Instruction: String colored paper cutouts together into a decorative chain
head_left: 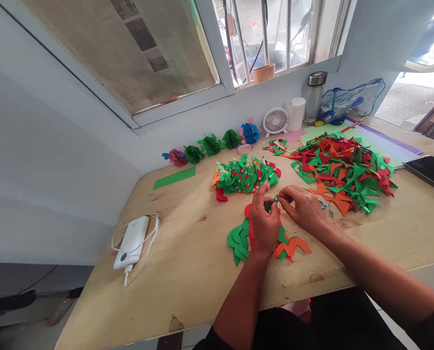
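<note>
Fingertips of my left hand (266, 221) and my right hand (300, 206) meet over the table, pinching a small green paper piece (276, 198) between them. Most of that piece is covered by the fingers. Under my left hand lies a loose pile of green paper cutouts (239, 239) with some red ones, partly hidden by the wrist. An orange wavy paper cutout (293, 245) rests at its right edge. Just beyond my fingers sits a cluster of green paper shapes (244, 176) with white and red bits.
A big heap of red, green and orange paper scraps (344, 170) covers the right side. Paper figures (209, 145) line the wall near a small fan (275, 120) and a glass bottle (315, 97). A power bank (132, 240) with cable lies left, a phone (430, 170) right.
</note>
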`<state>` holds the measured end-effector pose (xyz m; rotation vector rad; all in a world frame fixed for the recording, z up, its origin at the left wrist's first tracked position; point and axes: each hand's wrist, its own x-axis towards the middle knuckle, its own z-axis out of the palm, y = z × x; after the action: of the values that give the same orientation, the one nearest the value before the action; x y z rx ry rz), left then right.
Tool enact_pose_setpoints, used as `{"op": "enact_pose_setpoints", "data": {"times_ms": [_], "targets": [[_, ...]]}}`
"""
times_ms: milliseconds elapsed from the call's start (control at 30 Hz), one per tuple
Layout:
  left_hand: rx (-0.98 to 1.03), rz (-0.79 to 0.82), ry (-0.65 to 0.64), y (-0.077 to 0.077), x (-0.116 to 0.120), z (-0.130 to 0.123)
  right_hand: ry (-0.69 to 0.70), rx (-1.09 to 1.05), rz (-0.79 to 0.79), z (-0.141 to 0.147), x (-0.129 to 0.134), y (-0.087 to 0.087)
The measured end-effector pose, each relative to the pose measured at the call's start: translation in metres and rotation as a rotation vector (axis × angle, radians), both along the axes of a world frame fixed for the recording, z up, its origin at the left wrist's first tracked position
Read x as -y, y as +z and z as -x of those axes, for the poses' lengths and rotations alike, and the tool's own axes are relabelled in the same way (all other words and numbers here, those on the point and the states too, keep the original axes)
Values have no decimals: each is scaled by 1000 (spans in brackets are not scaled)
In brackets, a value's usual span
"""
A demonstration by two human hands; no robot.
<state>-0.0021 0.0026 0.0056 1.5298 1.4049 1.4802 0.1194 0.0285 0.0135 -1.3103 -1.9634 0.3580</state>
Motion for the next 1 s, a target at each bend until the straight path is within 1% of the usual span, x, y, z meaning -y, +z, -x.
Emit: {"op": "enact_pose_setpoints", "data": {"times_ms": [133,233,300,367,500,567,633,733,833,1000], "targets": [[-9,2,3,1,0,0,-8,40,-8,1,2,2],[-22,-7,5,2,0,0,-6,23,-8,1,3,3],[-31,-9,8,3,0,0,11,-8,22,1,1,3],[-38,-9,13,3,0,0,28,-67,107,0,-1,0],[-38,-13,20,3,0,-1,76,-272,338,-2,-9,-7],[-41,-17,22,3,0,-1,112,-358,415,-2,-12,-9],[-42,-17,18,3,0,-1,123,-414,458,-1,-12,-8],[-34,-13,-2,3,0,-1,119,-459,501,0,-10,-4],[-15,-13,-16,2,0,-1,103,-457,540,0,-7,1],[33,15,-16,1,-1,-1,48,-407,491,-1,-8,2]]}}
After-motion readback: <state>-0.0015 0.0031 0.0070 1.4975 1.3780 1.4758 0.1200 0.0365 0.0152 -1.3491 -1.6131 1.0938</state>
